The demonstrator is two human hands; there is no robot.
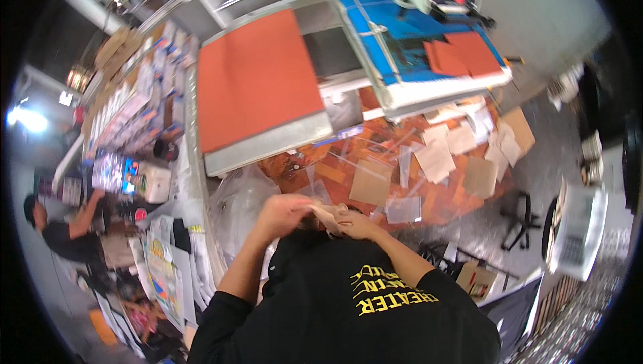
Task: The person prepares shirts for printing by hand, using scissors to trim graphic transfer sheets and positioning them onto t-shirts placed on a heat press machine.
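Tan sheet (329, 217): one thin, paper-like piece being held close above the person's black shirt (348, 304), pinched between two hands. The left hand (284, 211) is curling its fingers over the sheet's left end; the right hand (358, 225) is closing on its right end, though the grip itself is partly hidden. Two flat orange pads are lying ahead: a large rectangular one (258, 76) and a smaller one (463, 54). Many loose tan sheets (439, 156) are littering the floor, too overlapped to count.
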